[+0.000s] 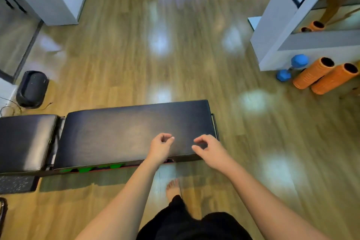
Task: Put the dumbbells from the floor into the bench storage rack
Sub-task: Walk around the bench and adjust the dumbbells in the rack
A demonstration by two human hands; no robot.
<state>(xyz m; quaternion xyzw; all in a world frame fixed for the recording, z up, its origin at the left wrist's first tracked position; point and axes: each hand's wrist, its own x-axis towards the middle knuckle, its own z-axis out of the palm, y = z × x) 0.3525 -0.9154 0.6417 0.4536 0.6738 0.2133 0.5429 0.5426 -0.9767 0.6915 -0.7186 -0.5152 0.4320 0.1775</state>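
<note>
The blue dumbbell [292, 68] lies on the wooden floor [136, 54], well apart from the counter [134, 132] and beyond its right end, resting just beside a white cabinet base [276, 31] and touching or nearly touching the nearer of two orange foam rollers [313, 73] [335, 79], which lie side by side. The counter, a black padded bench, spans the middle of the view; its long pad adjoins a shorter black pad [25, 142] at the left end. Beneath the counter's near edge, the storage rack [93, 169] shows only as a narrow strip with green shapes; their identity cannot be told. The left hand [160, 148] hovers over the near right part of the counter, its fingers [171, 138] curled with thumb and forefinger close together, holding nothing. The right hand [210, 152] hovers beside it, above the counter's right corner, its fingers [198, 139] likewise loosely curled and apart from the thumb, empty. Whether either hand touches the pad cannot be told. A bare foot [172, 189] stands on the floor just in front of the counter, below the hands. A black rounded device [32, 88] sits on the floor beyond the counter's left end, with thin cables beside it.
</note>
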